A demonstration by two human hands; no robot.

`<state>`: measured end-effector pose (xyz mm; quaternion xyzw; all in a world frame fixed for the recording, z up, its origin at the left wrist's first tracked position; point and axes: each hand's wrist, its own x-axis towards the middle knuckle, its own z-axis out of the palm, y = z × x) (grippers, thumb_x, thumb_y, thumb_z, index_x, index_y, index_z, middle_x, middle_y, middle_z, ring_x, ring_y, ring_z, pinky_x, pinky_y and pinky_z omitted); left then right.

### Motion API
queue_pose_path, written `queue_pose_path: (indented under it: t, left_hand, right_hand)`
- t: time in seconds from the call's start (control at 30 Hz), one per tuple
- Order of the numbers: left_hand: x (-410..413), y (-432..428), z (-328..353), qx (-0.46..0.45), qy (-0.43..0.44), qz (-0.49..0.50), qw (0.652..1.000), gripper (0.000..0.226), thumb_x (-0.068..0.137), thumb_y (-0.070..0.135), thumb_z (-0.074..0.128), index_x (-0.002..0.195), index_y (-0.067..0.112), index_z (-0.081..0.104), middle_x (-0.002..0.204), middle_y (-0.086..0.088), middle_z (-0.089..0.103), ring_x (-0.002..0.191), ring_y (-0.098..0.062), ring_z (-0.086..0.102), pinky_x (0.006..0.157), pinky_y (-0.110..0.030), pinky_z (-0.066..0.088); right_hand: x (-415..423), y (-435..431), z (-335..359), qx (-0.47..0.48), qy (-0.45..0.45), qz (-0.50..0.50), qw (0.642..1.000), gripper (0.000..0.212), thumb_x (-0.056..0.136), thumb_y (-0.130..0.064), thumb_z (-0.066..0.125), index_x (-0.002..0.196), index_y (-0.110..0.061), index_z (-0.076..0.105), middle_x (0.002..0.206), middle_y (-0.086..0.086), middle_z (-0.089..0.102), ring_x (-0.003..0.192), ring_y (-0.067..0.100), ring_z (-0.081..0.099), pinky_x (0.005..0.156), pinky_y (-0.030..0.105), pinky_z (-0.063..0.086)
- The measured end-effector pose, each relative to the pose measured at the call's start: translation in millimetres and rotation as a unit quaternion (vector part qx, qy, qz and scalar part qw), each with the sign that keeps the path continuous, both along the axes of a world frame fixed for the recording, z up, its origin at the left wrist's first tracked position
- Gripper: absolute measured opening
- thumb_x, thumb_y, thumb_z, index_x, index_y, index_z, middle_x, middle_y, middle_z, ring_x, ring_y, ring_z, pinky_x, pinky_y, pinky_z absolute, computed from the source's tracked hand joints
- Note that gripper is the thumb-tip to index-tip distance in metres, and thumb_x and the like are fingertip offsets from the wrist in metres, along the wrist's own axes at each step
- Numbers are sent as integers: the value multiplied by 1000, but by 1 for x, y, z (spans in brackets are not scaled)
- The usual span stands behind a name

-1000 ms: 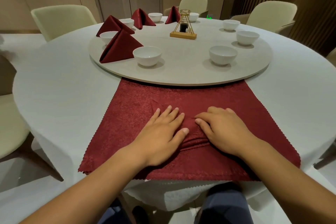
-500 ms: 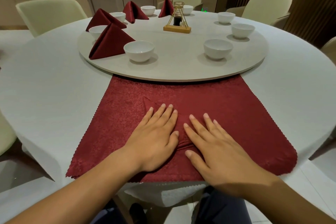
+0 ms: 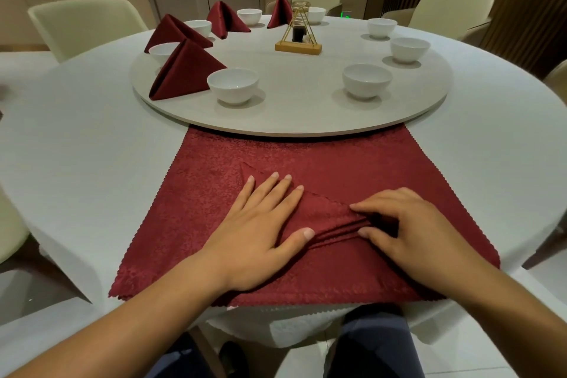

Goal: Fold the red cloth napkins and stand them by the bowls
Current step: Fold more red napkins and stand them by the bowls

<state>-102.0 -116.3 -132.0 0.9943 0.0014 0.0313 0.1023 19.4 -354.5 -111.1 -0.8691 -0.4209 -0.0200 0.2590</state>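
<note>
Red napkin (image 3: 319,218), folded into a flat triangle with several stacked edges showing, lies on the spread red cloth (image 3: 383,163) at the near edge of the table (image 3: 76,147), just short of the turntable (image 3: 306,113). Half a second ago both hands lay flat on it, side by side, smoothing. Now the left hand (image 3: 260,242) stays spread with straight fingers, pressing the left part of the triangle down. The right hand (image 3: 411,230) has slid to the right corner and curled. Its fingertips sit on top of the layers and its thumb at their edge, so it appears to pinch the stack.

I judge that the pressing is done and the next fold, or the lift, is starting, with the left hand as anchor. Four folded napkins already stand on the turntable, the nearest (image 3: 184,70) just beside a bowl (image 3: 233,84). The bowl further right (image 3: 366,80) has none yet, a likely place for this one.
</note>
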Motion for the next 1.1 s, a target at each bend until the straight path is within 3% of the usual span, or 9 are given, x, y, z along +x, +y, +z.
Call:
queue_pose_path:
  t: [0.2,0.33,0.43,0.53,0.83,0.9,0.97,1.03,1.1]
  left_hand:
    - [1,-2,1,11,12,-2,1000,82,92,77,2,162,34,-2,169,10,-11,150,-2,-25,125,-40,-13]
    - [1,-2,0,24,20,0,1000,82,91,77,-1,161,34,-5,168,11,-13,150,-2,-26,125,-40,-13]
    - [1,-2,0,26,23,-1,999,82,91,77,-1,161,35,-5,168,11,-13,150,-2,-25,124,-40,-13]
    - [2,-2,0,28,22,-4,999,81,91,77,0,161,35,-4,168,10,-12,150,-2,-25,125,-40,-13]
    - [2,-2,-1,30,31,-13,999,79,92,76,0,161,36,-5,168,10,-14,150,-3,-25,125,-40,-14]
    - [3,-2,0,38,35,-13,999,78,94,75,1,161,35,-7,168,10,-15,150,-4,-26,125,-41,-14]
    - [3,-3,0,48,43,-13,998,78,94,74,2,161,34,-8,168,9,-17,150,-6,-26,125,-42,-13]
    - [4,-3,1,55,45,-15,997,81,92,75,-1,161,33,-7,168,8,-17,151,-7,-26,125,-43,-12]
    - [5,-2,2,55,50,-19,997,84,88,75,-3,161,33,-7,168,8,-17,151,-8,-26,125,-44,-12]
  right_hand:
    - [13,-1,15,65,191,-9,979,32,79,-10,83,97,-35,75,72,-29,62,58,-1,51,60,8,40]
    - [20,-1,21,126,372,8,920,29,82,5,75,99,-19,76,83,-2,71,68,17,66,59,24,54]
    - [20,0,27,167,423,11,891,14,84,-2,72,96,-8,75,84,11,73,77,27,71,69,27,59]
    - [19,6,22,147,369,5,917,8,80,-18,77,86,-13,76,80,12,74,71,23,71,70,27,58]
    - [24,7,15,-26,210,14,977,16,88,-13,71,87,-28,66,68,-9,60,62,4,51,69,28,47]
    - [19,8,18,-84,140,-9,986,18,91,-24,64,105,-36,64,83,-13,63,79,2,54,77,23,46]
    - [5,13,20,-102,-14,-13,995,41,91,-38,51,131,-36,57,119,-12,60,116,9,47,101,28,41]
    - [-18,24,20,-114,-47,61,990,66,88,-46,34,152,-32,37,157,-13,33,148,13,21,123,35,20]
    - [-35,34,11,-168,-18,123,978,73,91,-47,23,160,-29,8,163,-18,-3,151,2,-15,125,29,-4]
